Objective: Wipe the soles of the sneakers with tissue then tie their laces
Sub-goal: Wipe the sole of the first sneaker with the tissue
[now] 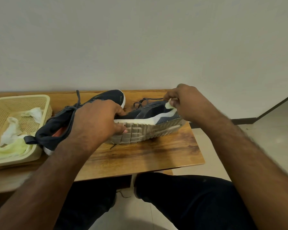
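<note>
The person's left hand (96, 120) grips the heel end of a dark navy mesh sneaker with a white midsole and grey grooved sole (148, 128), fingers curled over the collar and thumb pressed against the sole. This sneaker is tipped on its side on the table, sole facing the person, toe pointing right. The right hand (188, 103) pinches a small wad of pale tissue (170, 106) between thumb and fingers, held against the white midsole edge near the toe. Loose grey laces (143, 101) trail behind that shoe.

A second matching dark sneaker (106, 97) lies behind and to the left, partly hidden by the left hand, its heel end touching a cream plastic mesh basket (32, 98). Two sneakers in all. The basket holds several crumpled used tissues (12, 130), white and pale green; the exact number cannot be told. Everything rests on a brown wood-grain table (148, 155) against a plain light wall (140, 39). The person's two knees in dark trousers (181, 196) show below the table edge.
</note>
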